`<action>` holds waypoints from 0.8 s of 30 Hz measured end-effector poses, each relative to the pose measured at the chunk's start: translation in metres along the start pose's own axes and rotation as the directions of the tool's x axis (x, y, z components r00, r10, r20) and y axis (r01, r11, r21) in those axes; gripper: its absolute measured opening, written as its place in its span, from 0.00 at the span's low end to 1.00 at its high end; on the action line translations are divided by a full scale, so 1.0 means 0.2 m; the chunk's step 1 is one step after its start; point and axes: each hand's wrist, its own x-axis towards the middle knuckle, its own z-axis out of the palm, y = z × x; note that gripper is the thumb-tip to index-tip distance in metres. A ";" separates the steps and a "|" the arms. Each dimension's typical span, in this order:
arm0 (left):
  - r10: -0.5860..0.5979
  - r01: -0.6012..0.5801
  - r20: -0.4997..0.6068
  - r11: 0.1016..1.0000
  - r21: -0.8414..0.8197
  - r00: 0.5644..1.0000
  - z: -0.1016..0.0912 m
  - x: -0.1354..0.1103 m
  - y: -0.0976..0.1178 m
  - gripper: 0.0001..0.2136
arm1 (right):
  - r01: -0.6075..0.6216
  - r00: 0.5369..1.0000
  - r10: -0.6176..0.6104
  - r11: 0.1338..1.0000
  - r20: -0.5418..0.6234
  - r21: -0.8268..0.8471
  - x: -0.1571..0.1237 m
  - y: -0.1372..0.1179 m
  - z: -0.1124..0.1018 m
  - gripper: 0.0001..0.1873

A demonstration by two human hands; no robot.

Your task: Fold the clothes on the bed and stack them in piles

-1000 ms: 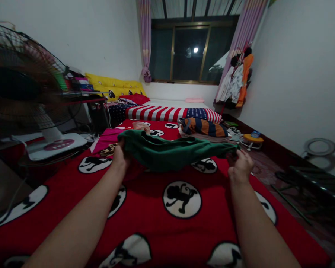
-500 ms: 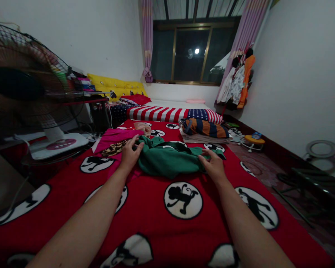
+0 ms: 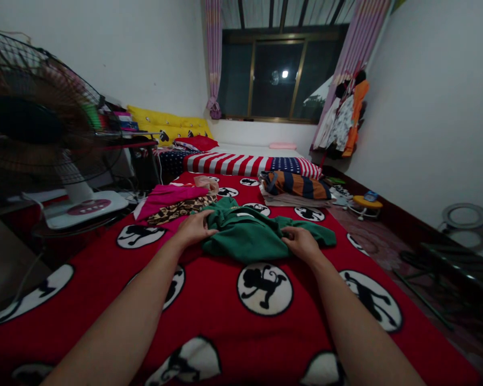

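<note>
A crumpled green garment (image 3: pixel 253 235) lies on a red blanket printed with black monkeys in white circles (image 3: pixel 265 327). My left hand (image 3: pixel 194 229) rests on the garment's left edge, fingers curled onto the cloth. My right hand (image 3: pixel 301 243) pinches the cloth at its right side. Both forearms stretch forward from the bottom of the view.
A pink garment (image 3: pixel 167 195) and a leopard-print one (image 3: pixel 177 210) lie left of the green one. Folded striped clothes (image 3: pixel 295 185) sit behind. A standing fan (image 3: pixel 44 145) is at left. A stars-and-stripes blanket (image 3: pixel 245 162), yellow pillows (image 3: pixel 165 124), hanging clothes (image 3: pixel 346 115) and a small stool (image 3: pixel 364 202) lie farther off.
A second ago I held the green garment stretched up between both hands. It now lies bunched on the blanket, and both hands have come down and closer together on it.
</note>
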 end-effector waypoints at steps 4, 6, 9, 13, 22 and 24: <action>-0.040 -0.019 -0.219 0.965 -0.261 0.975 0.00 0.02 -0.01 0.16 | -0.016 0.959 0.076 0.977 -0.273 0.215 0.00 -0.02 -0.04 0.13; -0.091 -0.058 -0.367 0.925 -0.376 0.926 -0.02 0.03 0.00 0.14 | 0.013 0.887 0.176 0.914 -0.427 0.404 -0.02 -0.05 -0.08 0.15; -0.163 -0.141 -0.476 0.829 -0.541 0.864 -0.06 0.01 0.08 0.13 | 0.110 0.810 0.219 0.854 -0.544 0.508 -0.06 -0.13 -0.14 0.16; -0.212 -0.300 -0.603 0.713 -0.634 0.769 -0.14 -0.05 0.30 0.11 | 0.281 0.715 0.168 0.820 -0.679 0.498 -0.11 -0.25 -0.21 0.11; 0.180 -0.716 -0.958 0.697 -0.034 0.221 -0.57 -0.18 0.82 0.03 | 0.672 0.310 0.163 0.660 -0.937 0.337 -0.11 -0.54 -0.58 0.06; 0.275 -0.741 -0.948 0.668 0.071 0.158 -0.65 -0.07 0.84 0.03 | 0.718 0.257 0.090 0.648 -0.962 0.253 -0.02 -0.57 -0.65 0.05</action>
